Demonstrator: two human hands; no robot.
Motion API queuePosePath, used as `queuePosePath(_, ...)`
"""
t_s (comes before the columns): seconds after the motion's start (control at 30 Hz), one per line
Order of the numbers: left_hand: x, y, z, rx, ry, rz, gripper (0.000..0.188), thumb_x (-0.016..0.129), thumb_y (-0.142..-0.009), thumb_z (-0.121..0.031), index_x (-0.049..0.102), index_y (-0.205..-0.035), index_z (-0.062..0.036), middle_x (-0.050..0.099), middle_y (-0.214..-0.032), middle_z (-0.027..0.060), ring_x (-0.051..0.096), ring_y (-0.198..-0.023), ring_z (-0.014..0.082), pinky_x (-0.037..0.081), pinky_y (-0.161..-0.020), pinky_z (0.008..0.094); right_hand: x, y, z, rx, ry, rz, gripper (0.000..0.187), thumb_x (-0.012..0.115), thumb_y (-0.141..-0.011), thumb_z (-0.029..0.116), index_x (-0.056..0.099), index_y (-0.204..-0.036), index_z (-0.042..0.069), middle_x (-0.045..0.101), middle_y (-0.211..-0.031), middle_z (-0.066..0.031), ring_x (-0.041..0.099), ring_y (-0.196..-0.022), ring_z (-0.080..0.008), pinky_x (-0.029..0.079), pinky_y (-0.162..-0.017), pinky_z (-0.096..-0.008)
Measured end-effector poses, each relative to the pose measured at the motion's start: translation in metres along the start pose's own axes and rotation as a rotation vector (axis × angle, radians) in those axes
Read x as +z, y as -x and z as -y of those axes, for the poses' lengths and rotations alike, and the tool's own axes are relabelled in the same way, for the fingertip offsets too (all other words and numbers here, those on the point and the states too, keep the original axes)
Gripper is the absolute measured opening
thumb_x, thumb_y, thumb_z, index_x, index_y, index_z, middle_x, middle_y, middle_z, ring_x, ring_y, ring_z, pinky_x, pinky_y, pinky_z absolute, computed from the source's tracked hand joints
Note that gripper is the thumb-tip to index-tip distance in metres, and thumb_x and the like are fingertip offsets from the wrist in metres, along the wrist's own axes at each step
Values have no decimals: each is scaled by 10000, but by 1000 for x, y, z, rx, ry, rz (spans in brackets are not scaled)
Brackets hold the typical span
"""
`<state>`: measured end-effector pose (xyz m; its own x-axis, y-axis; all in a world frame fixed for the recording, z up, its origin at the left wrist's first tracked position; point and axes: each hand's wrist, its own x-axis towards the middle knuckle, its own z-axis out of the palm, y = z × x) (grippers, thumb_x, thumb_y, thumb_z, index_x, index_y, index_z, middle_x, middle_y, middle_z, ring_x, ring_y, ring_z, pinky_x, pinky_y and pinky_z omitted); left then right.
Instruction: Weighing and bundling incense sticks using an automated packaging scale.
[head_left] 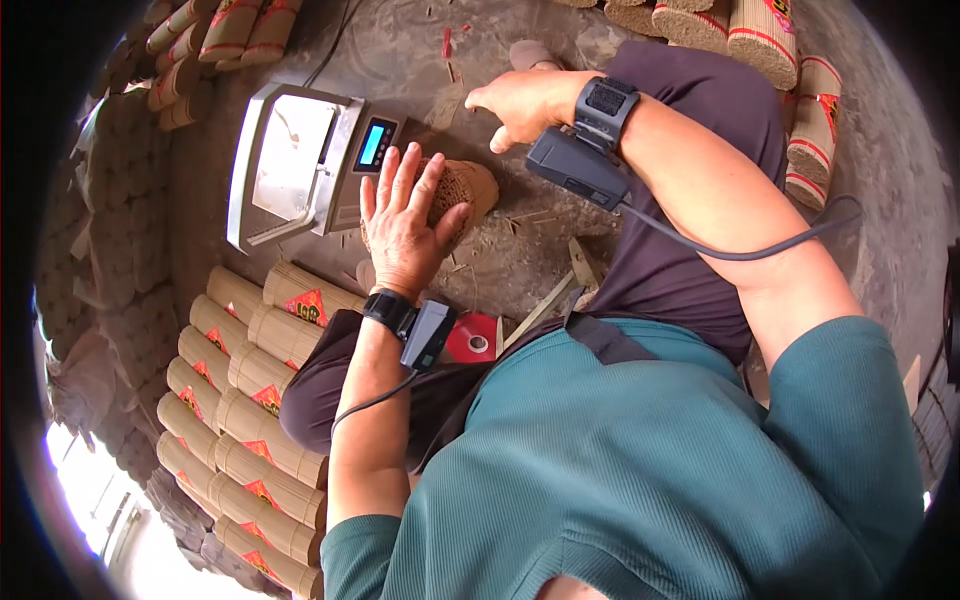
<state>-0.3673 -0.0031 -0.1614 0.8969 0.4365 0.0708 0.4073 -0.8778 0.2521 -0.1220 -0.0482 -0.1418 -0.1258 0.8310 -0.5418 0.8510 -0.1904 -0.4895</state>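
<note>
A thick bundle of thin tan sticks stands on the floor with its cut ends facing up. My left hand lies over the near-left part of those ends, its fingers stretched out and spread. To the right of the bundle and farther away, my right hand hovers with thumb and forefinger apart, and I see nothing in it; its other fingers are partly hidden. Just left of the bundle is a digital scale with a lit blue display and a shiny metal pan.
Finished stick bundles with red labels are stacked at my left, with more bundles at the far right. A red roll of tape or disc lies by my left leg. Red scraps and loose sticks litter the floor.
</note>
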Motion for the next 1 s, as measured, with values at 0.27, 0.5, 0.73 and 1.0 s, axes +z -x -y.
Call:
queuePosePath(0.27, 17, 2, -23, -281, -49, -97, 607, 619, -859, -442, 446, -1392, -208, 372, -1484, 59, 268, -1408, 260, 159, -1125, 507, 14, -13, 1, -63, -27, 49, 693, 722, -806, 296, 425, -1348, -18, 623, -1151, -225, 592, -1090, -359, 477, -912, -408)
queuePosePath(0.5, 11, 1, -20, -268, -22, -115, 609, 620, -854, -463, 462, -1382, -201, 400, -1462, 78, 289, -1397, 273, 177, -1117, 515, 44, -36, -18, 135, -447, 298, 710, 609, -865, 512, 481, -1305, -29, 563, -1257, -218, 587, -1110, -265, 526, -815, -353)
queuePosePath(0.73, -9, 21, 72, -848, 973, -573, 593, 670, -882, -301, 441, -1362, -38, 532, -1303, 145, 505, -1192, 253, 369, -1033, 328, 94, -56, -13, 649, -1350, 244, 949, 582, -867, 565, 69, -1508, 89, 145, -1527, -222, 250, -1354, -474, 355, -973, -664)
queuePosePath(1.0, 120, 60, 81, -1343, 2421, -1, 607, 478, -939, -527, 530, -1277, -26, 609, -1193, 183, 606, -1054, 303, 475, -947, 458, 129, -87, 11, 516, -1977, 482, 639, 423, -934, 593, 578, -1223, 45, 642, -1178, -117, 622, -1032, -244, 457, -975, -386)
